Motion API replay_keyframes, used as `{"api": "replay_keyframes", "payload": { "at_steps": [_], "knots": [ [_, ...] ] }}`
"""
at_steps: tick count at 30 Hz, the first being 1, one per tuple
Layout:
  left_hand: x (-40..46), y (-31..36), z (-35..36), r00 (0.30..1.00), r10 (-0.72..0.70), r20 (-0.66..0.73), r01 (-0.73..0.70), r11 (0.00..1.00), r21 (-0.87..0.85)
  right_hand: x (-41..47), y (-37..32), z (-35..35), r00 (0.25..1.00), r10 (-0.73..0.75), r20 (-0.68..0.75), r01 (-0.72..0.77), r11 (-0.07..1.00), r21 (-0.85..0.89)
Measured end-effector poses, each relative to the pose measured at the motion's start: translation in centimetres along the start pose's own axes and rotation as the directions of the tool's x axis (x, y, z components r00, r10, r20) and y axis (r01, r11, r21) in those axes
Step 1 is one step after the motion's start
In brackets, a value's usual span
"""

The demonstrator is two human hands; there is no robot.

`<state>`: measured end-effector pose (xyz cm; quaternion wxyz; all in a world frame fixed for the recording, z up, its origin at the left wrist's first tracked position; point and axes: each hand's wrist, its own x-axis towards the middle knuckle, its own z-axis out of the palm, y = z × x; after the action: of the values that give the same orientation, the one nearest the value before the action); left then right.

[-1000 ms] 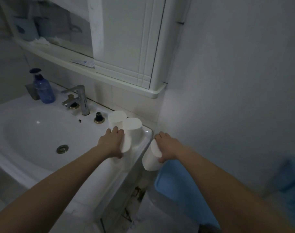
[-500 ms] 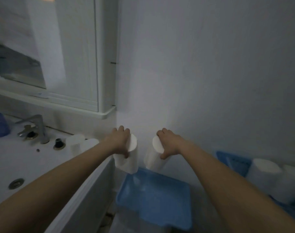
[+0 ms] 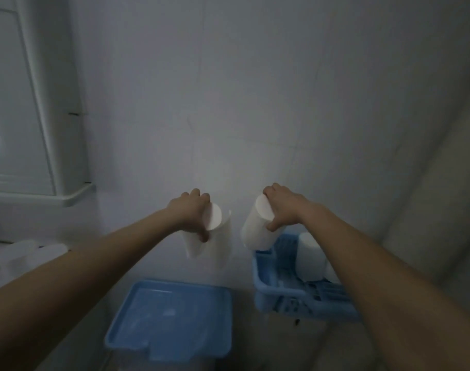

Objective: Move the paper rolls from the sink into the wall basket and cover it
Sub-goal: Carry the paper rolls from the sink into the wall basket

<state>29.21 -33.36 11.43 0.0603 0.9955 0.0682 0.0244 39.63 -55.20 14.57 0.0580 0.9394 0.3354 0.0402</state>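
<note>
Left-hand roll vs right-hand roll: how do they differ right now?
The left-hand roll hangs over open space above the blue lid; the right-hand roll is at the blue wall basket rim. The left-hand roll trails a loose sheet; the right-hand roll looks tightly wound. Both are white and gripped at the top.

A blue slatted plastic wall basket (image 3: 282,298) at four o'clock held a white upright paper roll (image 3: 310,257).

Basket (image 3: 268,298) on wall at right w/ roll (image 3: 310,257) inside; lid (image 3: 169,317) lower left of it.
</note>
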Motion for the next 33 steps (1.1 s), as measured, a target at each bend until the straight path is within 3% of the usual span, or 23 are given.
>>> {"api": "replay_keyframes", "payload": {
  "at_steps": [9,20,33],
  "knots": [
    [2.7,6.5,0.5,0.996,0.084,-0.015,-0.084,0.996,-0.012,-3.3,7.9,3.1,0.992,0.118,0.032,-0.119,0.993,0.005],
    [6.5,8.4,2.0,0.994,0.113,-0.014,-0.113,0.994,0.001,-0.3,11.0,8.2,0.983,0.173,0.060,-0.181,0.968,0.172],
    [9.0,8.5,2.5,0.994,0.113,0.008,-0.113,0.993,0.026,4.0,11.4,8.9,0.971,0.091,0.223,-0.091,0.996,-0.013]
  ]
}}
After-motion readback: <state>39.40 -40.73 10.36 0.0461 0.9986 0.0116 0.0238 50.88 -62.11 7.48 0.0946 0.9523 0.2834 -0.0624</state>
